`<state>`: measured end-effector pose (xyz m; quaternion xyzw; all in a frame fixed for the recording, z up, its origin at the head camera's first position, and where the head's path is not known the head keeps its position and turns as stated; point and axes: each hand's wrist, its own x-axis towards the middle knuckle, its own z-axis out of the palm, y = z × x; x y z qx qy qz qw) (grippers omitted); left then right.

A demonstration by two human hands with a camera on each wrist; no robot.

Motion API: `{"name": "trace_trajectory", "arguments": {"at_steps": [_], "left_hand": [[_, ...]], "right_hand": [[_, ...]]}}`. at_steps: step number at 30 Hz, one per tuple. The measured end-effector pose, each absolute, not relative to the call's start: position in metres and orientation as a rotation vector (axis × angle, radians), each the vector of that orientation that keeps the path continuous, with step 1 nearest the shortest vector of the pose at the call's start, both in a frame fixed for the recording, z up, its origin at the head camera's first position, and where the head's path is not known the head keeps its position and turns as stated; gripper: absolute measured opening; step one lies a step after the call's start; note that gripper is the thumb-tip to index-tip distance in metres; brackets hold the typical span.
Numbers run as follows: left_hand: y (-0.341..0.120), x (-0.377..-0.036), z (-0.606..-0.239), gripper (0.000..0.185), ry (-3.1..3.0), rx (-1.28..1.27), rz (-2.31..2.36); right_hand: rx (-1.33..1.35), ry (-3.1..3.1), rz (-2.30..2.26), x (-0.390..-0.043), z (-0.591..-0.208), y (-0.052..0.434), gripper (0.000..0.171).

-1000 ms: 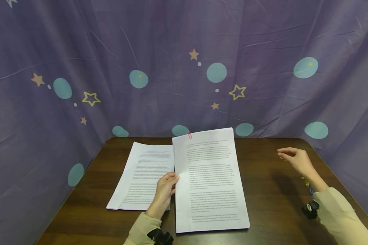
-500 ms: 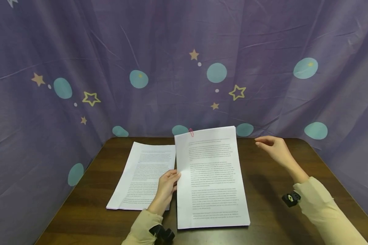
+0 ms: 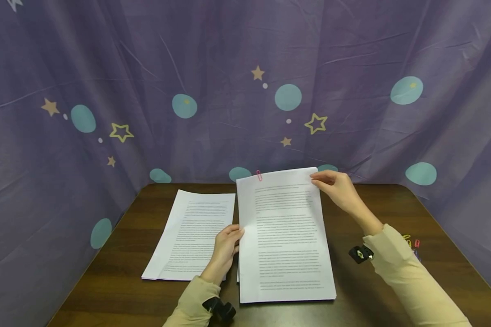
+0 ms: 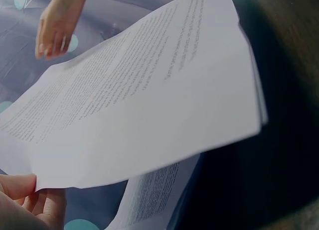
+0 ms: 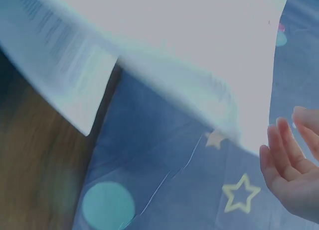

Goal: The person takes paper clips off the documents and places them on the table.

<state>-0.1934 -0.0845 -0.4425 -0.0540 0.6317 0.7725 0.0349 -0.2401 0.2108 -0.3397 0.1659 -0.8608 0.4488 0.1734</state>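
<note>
My left hand (image 3: 226, 247) grips a stack of printed paper (image 3: 288, 236) by its left edge, thumb on the front. The sheets are tilted up over the table. A pink paper clip (image 3: 259, 175) sits on their top edge, toward the left. My right hand (image 3: 337, 188) is at the top right corner, thumb and fingertips close together there. The right wrist view shows the right hand (image 5: 294, 163) right beside the sheet corner, its fingers bent; I cannot tell whether something small is between them. The left wrist view shows the left thumb (image 4: 17, 185) on the paper's edge.
Another printed stack (image 3: 196, 236) lies flat on the brown table (image 3: 118, 254), to the left. Several coloured paper clips, one of them red (image 3: 417, 243), lie at the right, partly behind the right sleeve (image 3: 409, 268). A patterned purple curtain (image 3: 212, 59) hangs behind the table.
My right hand has moved left and away from me, from over the right side of the table to the top right corner of the held stack. The stack has shifted slightly right and up.
</note>
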Motion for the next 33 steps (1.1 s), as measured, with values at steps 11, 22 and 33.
{"name": "trace_trajectory", "arguments": {"at_steps": [11, 22, 33], "left_hand": [[-0.075, -0.196, -0.444, 0.014, 1.941, -0.169, 2.423], [-0.066, -0.199, -0.446, 0.010, 1.915, -0.168, 2.416], [-0.059, -0.202, -0.446, 0.016, 1.919, -0.183, 2.388]], "right_hand": [[0.617, -2.381, 1.261, -0.245, -0.326, 0.169, 0.020], [0.676, -2.317, 1.249, -0.253, -0.321, 0.140, 0.019], [0.685, -2.296, 1.279, -0.259, -0.320, 0.131, 0.020]]}}
